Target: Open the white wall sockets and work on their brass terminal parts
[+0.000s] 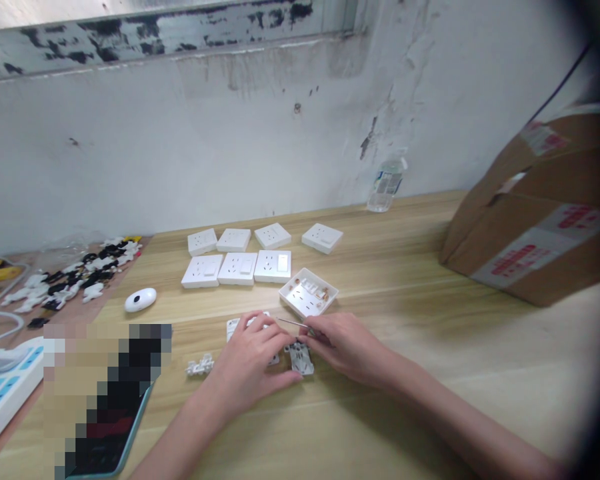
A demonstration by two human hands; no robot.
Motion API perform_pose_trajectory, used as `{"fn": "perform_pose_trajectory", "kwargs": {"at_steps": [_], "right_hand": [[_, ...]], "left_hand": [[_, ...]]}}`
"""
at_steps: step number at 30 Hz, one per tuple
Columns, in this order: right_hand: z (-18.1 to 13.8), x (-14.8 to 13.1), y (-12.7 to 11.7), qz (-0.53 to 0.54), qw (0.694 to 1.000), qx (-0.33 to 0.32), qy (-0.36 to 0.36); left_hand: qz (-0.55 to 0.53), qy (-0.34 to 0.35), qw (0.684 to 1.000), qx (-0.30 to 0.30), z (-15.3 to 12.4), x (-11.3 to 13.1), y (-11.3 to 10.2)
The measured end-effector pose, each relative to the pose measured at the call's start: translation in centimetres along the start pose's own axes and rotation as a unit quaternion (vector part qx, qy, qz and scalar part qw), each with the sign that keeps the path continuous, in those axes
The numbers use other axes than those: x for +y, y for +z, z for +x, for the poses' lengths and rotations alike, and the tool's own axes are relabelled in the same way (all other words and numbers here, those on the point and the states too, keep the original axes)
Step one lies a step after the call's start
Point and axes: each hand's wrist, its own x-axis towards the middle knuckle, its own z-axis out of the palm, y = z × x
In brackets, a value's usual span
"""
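My left hand (253, 357) curves over a small white plastic socket insert (301, 360), holding it on the table between thumb and forefinger. My right hand (343, 343) pinches a thin metal tool (293, 323), its tip pointing left above the left fingers; whether it is tweezers or a screwdriver is unclear. The right fingertips are close to the insert's upper edge. Beneath my left hand lies a white plate (233, 327), mostly covered. Just beyond the hands, an upturned white socket housing (307, 293) shows copper-coloured contacts inside. A small white plastic piece (200, 365) lies to the left.
Several white wall sockets (237, 268) stand in two rows farther back. At left are a white oval device (141, 300), a phone (105, 440), a power strip (10, 387) and piled black-and-white parts (80, 273). A bottle (387, 183) and cardboard box (535, 220) stand right.
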Motion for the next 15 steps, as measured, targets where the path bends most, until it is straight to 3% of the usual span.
{"fn": "perform_pose_trajectory", "kwargs": {"at_steps": [15], "right_hand": [[0.07,-0.06,-0.04,-0.003,1.000,0.011,0.019]], "left_hand": [[0.002,-0.010,1.000,-0.004,0.05,0.00,0.01]]}}
